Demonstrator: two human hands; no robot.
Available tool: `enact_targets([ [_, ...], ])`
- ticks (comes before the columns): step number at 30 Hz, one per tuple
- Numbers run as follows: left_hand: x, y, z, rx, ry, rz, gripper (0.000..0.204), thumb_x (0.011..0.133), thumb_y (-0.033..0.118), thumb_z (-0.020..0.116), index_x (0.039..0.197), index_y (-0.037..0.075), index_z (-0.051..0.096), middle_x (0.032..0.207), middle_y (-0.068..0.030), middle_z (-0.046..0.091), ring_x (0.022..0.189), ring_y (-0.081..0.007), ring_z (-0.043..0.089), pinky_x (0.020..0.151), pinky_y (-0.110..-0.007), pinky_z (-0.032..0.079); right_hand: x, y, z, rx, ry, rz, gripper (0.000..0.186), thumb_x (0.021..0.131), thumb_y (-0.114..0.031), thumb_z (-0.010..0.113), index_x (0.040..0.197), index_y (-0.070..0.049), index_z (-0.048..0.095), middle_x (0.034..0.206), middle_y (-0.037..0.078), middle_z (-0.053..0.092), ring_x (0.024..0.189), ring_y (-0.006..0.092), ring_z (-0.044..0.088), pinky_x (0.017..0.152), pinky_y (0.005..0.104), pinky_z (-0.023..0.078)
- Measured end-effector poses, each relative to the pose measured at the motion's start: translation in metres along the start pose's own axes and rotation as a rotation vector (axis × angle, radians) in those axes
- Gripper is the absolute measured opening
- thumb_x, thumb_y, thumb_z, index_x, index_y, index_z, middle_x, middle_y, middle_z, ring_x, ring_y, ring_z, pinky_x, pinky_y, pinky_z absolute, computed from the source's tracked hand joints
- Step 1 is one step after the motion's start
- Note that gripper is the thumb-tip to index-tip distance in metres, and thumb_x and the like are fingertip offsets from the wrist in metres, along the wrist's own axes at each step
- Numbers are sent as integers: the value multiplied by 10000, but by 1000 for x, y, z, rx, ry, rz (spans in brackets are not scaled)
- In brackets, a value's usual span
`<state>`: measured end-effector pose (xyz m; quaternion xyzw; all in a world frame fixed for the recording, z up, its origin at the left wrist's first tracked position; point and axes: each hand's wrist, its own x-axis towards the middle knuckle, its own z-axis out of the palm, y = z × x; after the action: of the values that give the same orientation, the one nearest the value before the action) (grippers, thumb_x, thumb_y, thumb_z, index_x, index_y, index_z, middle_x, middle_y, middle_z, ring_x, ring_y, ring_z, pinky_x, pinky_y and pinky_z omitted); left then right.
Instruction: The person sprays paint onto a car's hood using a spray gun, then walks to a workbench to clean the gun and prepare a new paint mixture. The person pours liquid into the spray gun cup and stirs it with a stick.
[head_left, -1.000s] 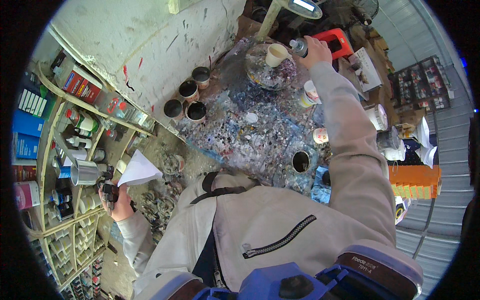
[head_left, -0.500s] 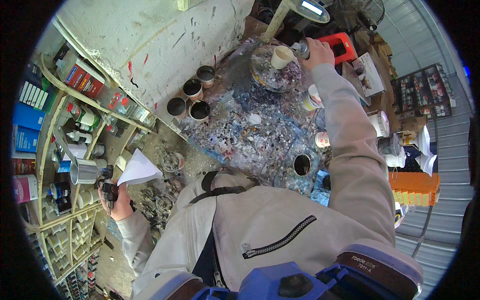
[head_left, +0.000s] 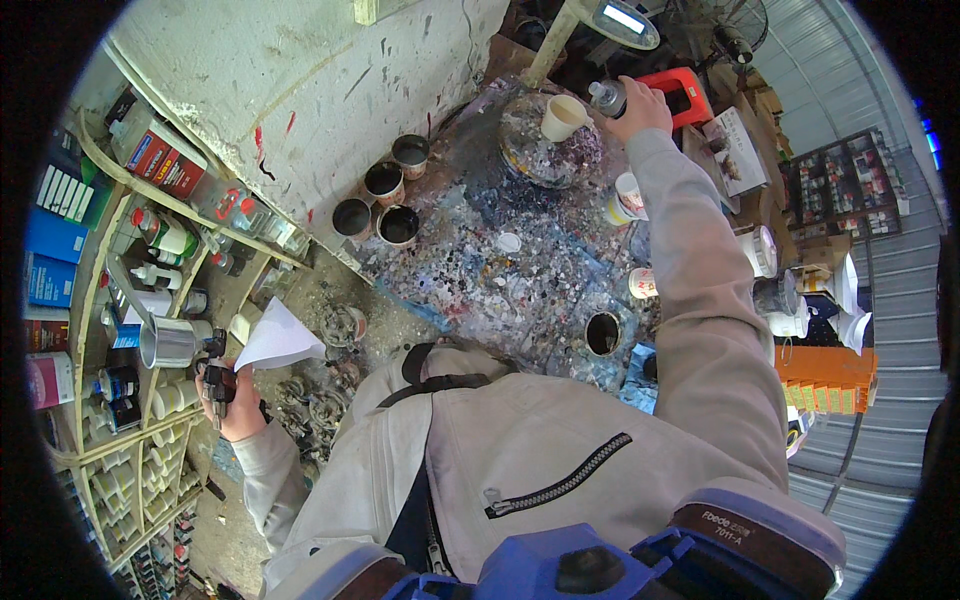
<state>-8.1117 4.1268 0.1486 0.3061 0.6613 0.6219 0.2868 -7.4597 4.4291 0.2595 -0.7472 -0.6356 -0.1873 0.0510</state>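
My left hand (head_left: 243, 408) is closed round the dark handle of a spray gun (head_left: 213, 370), whose silver metal cup (head_left: 172, 343) faces the shelves. A white paper cone (head_left: 280, 336) stands beside this hand; whether the fingers touch it I cannot tell. My right arm reaches to the far side, where my right hand (head_left: 645, 110) grips a clear plastic bottle (head_left: 608, 97) with a dark lower part. Just left of the bottle, a cream paper cup (head_left: 564, 117) rests on the round, paint-crusted platform (head_left: 540, 165) of a scale with a lit display (head_left: 628, 20).
Several cups with dark contents, such as this one (head_left: 398, 224), stand by the white wall (head_left: 330, 100). Another dark-filled cup (head_left: 603, 332) is near my body on the paint-spattered table (head_left: 470, 270). A red plastic frame (head_left: 680, 95) lies beyond my right hand. Shelves (head_left: 80, 300) of bottles and cans line the left.
The bottle in my right hand has shifted slightly and turned, so more of its clear top shows. My left hand and the spray gun have hardly moved.
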Motion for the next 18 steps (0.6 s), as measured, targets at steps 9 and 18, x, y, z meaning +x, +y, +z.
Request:
enact_targets([
  [9,-1,-5,-1,-19,28,12,528,831,-24,806,1289,97,571,989,-40,725,626,-71,561,485,-223,387,-2,-2,2,-92,27,-97,820,735,-314,869,1475,-194,540,1403,47,638,1280,313,578,1089,425,497],
  [18,3,-16,-11,48,35,-41,620,823,-37,803,1366,91,534,1042,-64,736,677,-87,595,508,-232,416,-2,1,10,-127,25,-106,820,742,-350,861,1479,-192,538,1414,49,632,1273,313,580,1081,419,501],
])
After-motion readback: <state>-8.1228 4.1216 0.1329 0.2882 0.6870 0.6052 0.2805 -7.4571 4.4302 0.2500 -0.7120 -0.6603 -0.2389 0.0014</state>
